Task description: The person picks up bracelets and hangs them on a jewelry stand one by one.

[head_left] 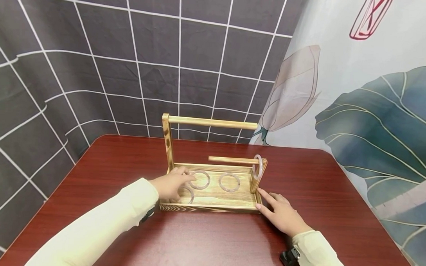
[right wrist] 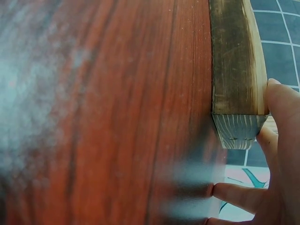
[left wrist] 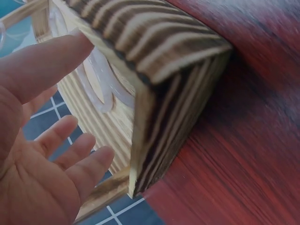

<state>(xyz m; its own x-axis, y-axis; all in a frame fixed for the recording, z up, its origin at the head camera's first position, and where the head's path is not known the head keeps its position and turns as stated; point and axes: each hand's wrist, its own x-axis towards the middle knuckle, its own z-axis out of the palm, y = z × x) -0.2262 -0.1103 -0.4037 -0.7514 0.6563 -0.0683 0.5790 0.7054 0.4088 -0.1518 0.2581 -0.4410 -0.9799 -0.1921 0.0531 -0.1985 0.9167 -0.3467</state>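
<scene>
A wooden tray stand point(head_left: 210, 208) has a tall post at its left with a long rod and a short post at its right with a shorter rod. One translucent ring point(head_left: 257, 167) hangs on the short rod near its post. Inside the tray lie a right ring point(head_left: 229, 182), a middle ring point(head_left: 200, 180) and a front-left ring point(head_left: 187, 195). My left hand point(head_left: 171, 183) reaches over the tray's left end, fingers loosely spread beside the middle and front-left rings. My right hand point(head_left: 280, 214) touches the tray's right end, thumb at the front corner, fingers extended.
The tray stands on a red-brown wooden table point(head_left: 209, 242). Behind the table hangs a dark cloth point(head_left: 200, 85) with white grid lines. A pale cloth point(head_left: 326, 125) printed with leaves hangs at the right. The long upper rod point(head_left: 213, 122) extends above the tray.
</scene>
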